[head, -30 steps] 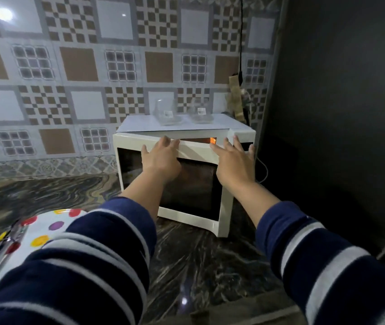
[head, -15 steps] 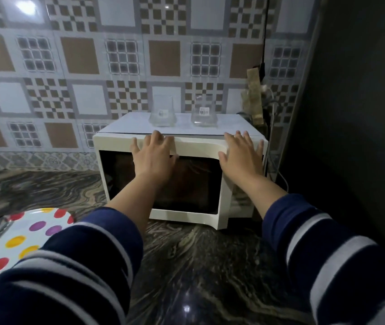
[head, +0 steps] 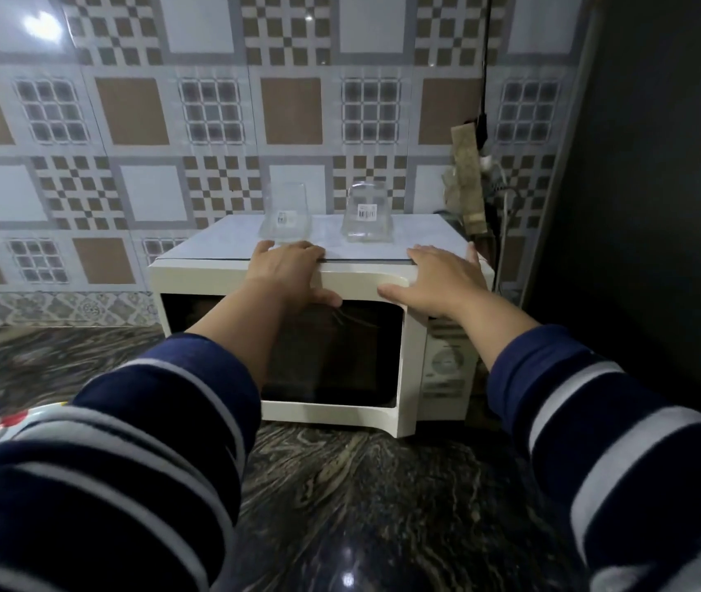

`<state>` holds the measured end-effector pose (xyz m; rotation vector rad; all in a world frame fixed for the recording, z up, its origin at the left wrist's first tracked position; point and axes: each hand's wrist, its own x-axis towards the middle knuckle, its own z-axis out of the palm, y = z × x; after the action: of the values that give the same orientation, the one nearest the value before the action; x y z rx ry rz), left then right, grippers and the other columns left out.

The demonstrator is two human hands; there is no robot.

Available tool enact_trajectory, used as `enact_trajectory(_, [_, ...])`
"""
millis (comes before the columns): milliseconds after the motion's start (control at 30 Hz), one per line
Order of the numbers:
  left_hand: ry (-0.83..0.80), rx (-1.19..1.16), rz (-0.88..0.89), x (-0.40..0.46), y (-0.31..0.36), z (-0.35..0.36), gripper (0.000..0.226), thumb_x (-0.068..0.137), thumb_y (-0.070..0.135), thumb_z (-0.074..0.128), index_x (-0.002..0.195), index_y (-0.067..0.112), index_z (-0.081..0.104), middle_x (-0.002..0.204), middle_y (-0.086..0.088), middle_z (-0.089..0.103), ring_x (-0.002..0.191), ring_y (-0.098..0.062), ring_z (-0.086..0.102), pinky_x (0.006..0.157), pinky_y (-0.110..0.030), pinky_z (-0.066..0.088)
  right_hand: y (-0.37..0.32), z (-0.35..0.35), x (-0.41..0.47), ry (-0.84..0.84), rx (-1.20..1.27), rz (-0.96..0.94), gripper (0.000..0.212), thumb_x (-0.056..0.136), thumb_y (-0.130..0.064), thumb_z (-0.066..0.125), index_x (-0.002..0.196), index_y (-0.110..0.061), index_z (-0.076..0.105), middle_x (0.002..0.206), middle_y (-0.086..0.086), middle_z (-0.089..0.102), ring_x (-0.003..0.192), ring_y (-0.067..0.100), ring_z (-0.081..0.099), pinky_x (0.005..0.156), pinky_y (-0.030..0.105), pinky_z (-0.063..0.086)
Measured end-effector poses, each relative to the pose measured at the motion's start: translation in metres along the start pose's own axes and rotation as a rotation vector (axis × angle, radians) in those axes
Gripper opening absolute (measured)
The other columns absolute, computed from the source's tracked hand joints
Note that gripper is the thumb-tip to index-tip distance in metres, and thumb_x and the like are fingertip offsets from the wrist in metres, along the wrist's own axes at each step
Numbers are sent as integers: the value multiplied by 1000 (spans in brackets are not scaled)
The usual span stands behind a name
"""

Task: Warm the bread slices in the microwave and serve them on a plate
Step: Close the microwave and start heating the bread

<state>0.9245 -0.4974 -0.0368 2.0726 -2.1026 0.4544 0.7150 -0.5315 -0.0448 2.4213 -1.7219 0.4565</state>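
Both my hands flat and spread on the microwave (head: 383, 288), left hand (head: 287, 273) on the door top, right hand (head: 438, 284) at its corner — I'd press evenly so the two glasses (head: 287, 217) on top don't shake.

A dark counter (head: 383, 497) of glossy, streaked stone carries the scene and runs back to the tiled wall. A white microwave (head: 195, 284) stands on it toward the far right, its door shut and close against the dark side wall. At the near left edge a white plate (head: 11, 420) with coloured dots lies on the counter, mostly hidden behind a sleeve.
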Motion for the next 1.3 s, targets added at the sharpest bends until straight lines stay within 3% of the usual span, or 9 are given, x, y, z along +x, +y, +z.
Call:
enact_trajectory(267, [116, 11, -31, 1, 5, 7, 77, 78, 66, 59, 140, 24, 44, 142, 2, 49, 126, -22, 49, 110, -36, 26, -1, 9, 1, 119, 6, -39, 77, 85, -67, 48, 142, -15, 44, 147, 1, 45, 136, 20, 40, 120, 45, 4])
enact_trajectory(567, [135, 40, -71, -1, 11, 6, 67, 82, 63, 57, 134, 22, 50, 137, 1, 54, 120, -23, 54, 105, -34, 29, -4, 10, 1, 167, -53, -21, 67, 88, -62, 47, 136, -14, 49, 137, 3, 55, 127, 23, 49, 119, 47, 7])
enact_trajectory(667, [142, 33, -91, 0, 12, 9, 64, 84, 60, 56, 135, 22, 49, 139, 0, 53, 123, -22, 52, 110, -36, 24, -4, 12, 0, 179, -64, -6, 65, 89, -61, 47, 135, -15, 49, 135, 3, 56, 127, 23, 49, 119, 49, 5])
enact_trajectory(800, [137, 6, -111, -6, 17, 13, 60, 89, 53, 53, 139, 20, 43, 146, -1, 45, 133, -20, 44, 116, -40, 15, -3, 13, -1, 156, -12, 4, 68, 89, -62, 47, 138, -16, 46, 141, 1, 51, 132, 21, 44, 119, 52, -2])
enact_trajectory(900, [195, -1, -127, -18, 28, 20, 62, 94, 44, 50, 147, 16, 31, 154, -3, 33, 144, -19, 27, 119, -43, 5, -1, 14, -10, 131, -35, 11, 75, 90, -63, 43, 149, -18, 30, 156, 1, 31, 146, 20, 22, 116, 56, -6])
enact_trajectory(1000, [318, -3, -117, -44, 46, 39, 66, 96, 29, 45, 152, 15, 13, 161, -1, 14, 149, -17, 4, 119, -44, -2, 3, 32, -37, 255, -61, 30, 76, 93, -60, 38, 154, -23, 11, 162, 8, 6, 150, 23, -2, 116, 57, -7])
enact_trajectory(1067, [354, -40, -98, -65, 61, 59, 70, 93, 26, 43, 153, 15, 9, 162, 0, 7, 149, -17, -4, 119, -45, -4, 7, 52, -62, 357, -44, 39, 72, 94, -52, 42, 154, -24, 14, 162, 12, 4, 150, 28, -2, 116, 56, -4])
enact_trajectory(1200, [206, -137, -91, -105, 89, 113, 74, 90, 26, 44, 153, 19, 8, 162, 3, 3, 149, -16, -9, 120, -47, -3, 14, 106, -112, 428, 22, 60, 68, 84, -33, 63, 145, -23, 36, 147, 19, 35, 136, 38, 32, 113, 62, 19])
enact_trajectory(1300, [-28, -207, -78, -129, 106, 153, 67, 95, 31, 38, 153, 19, 7, 162, 2, 2, 149, -15, -10, 120, -47, -1, 22, 146, -140, 227, 16, 160, 72, 84, -33, 62, 147, -26, 27, 145, 17, 33, 132, 37, 33, 110, 60, 24])
